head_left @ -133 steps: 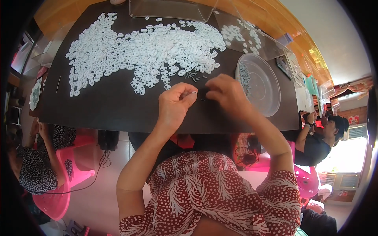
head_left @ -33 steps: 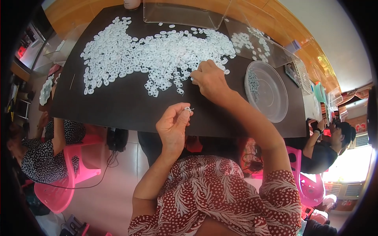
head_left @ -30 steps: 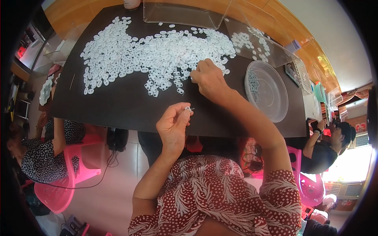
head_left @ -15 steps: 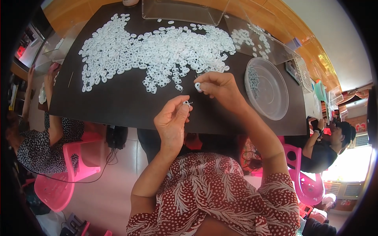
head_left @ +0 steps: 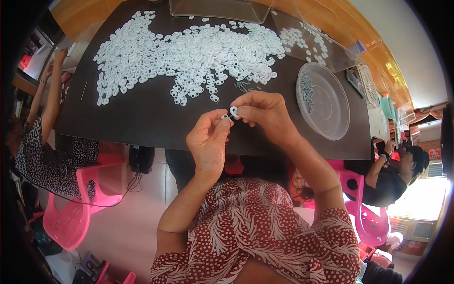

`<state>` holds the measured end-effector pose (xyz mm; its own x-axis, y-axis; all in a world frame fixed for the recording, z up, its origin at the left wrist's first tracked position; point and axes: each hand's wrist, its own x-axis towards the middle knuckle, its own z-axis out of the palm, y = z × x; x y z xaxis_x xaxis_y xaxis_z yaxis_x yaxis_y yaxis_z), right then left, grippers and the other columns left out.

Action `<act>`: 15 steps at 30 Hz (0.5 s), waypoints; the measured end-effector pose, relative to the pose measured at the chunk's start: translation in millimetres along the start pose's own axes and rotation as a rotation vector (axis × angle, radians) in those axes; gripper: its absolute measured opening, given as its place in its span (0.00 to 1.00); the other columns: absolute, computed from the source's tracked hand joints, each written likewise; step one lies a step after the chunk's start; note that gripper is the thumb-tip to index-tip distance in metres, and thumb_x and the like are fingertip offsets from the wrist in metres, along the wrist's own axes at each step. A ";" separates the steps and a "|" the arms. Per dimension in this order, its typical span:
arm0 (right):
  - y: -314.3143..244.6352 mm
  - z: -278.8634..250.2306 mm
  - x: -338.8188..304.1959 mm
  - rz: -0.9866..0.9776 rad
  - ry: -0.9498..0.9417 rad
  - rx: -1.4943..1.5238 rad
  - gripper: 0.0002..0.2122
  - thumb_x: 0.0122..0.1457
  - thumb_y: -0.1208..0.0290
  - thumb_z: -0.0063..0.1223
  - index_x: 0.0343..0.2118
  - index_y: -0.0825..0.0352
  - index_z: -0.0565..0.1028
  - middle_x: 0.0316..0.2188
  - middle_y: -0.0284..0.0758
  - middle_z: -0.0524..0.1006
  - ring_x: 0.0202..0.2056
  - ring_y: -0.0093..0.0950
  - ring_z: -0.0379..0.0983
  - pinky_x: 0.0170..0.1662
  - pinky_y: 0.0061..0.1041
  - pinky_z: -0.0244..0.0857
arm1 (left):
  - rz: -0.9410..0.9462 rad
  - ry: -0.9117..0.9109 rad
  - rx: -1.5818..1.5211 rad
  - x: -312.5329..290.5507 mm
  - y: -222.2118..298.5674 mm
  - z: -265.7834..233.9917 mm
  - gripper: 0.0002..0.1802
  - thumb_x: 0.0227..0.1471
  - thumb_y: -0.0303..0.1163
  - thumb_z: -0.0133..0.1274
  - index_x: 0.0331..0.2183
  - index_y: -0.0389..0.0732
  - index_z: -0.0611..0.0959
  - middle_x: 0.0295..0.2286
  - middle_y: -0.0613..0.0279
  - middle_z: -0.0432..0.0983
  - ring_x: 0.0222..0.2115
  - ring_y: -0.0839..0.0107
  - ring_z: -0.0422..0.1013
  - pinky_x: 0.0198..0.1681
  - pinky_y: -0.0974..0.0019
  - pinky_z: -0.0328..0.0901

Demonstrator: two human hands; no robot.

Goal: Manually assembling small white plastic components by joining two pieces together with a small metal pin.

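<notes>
Over the near part of the dark table, my left hand [head_left: 208,139] pinches a small white plastic piece [head_left: 224,117] between thumb and fingertips. A screw stuck out of that piece a moment ago; now it is mostly hidden between the two pieces. My right hand [head_left: 265,113] grips a rounded white plastic piece with a hole [head_left: 233,111], bringing it against the left one. Just beyond my hands lie a few loose screws [head_left: 243,86]. Behind them spreads a big heap of white oval pieces [head_left: 189,52], with some squarish two-holed ones at its near edge.
A round clear plastic tray [head_left: 333,106] with screws [head_left: 306,92] stands right of my hands. Clear bins [head_left: 220,10] line the far edge of the dark table [head_left: 127,120]. People sit at the left [head_left: 52,151] and right [head_left: 378,182], by pink chairs [head_left: 71,220].
My right hand has moved left and down, so its white piece meets the one in my left hand. The person at the left has reached farther forward.
</notes>
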<state>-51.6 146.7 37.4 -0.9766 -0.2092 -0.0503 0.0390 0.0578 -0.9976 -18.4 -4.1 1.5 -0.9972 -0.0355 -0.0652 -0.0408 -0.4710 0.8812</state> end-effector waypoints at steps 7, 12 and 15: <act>2.6 5.5 -3.9 -0.035 0.026 -0.059 0.06 0.53 0.74 0.54 0.32 0.69 0.77 0.21 0.25 0.74 0.23 0.11 0.65 0.24 0.11 0.58 | -0.001 0.000 -0.019 -3.1 -0.2 0.7 0.09 0.51 0.21 0.51 0.37 0.31 0.77 0.26 0.62 0.75 0.22 0.83 0.66 0.24 0.80 0.62; 0.5 14.5 -8.8 -0.117 0.049 -0.095 0.05 0.53 0.78 0.53 0.32 0.72 0.76 0.22 0.28 0.74 0.26 0.14 0.68 0.29 0.15 0.63 | 0.032 0.002 -0.041 -4.7 -2.5 3.1 0.09 0.51 0.22 0.52 0.37 0.31 0.77 0.26 0.63 0.75 0.23 0.83 0.66 0.24 0.80 0.62; 1.5 17.3 -11.0 -0.149 0.091 -0.235 0.05 0.52 0.80 0.52 0.32 0.72 0.76 0.23 0.30 0.75 0.28 0.17 0.69 0.33 0.18 0.65 | 0.054 0.010 -0.030 -4.9 -4.6 3.2 0.10 0.51 0.23 0.52 0.38 0.31 0.77 0.26 0.63 0.74 0.23 0.83 0.67 0.25 0.80 0.62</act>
<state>-37.0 132.2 35.7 -0.9832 -0.1444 0.1115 -0.1464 0.2597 -0.9545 -13.5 1.1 -0.7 -0.9973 -0.0698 -0.0229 0.0146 -0.4941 0.8693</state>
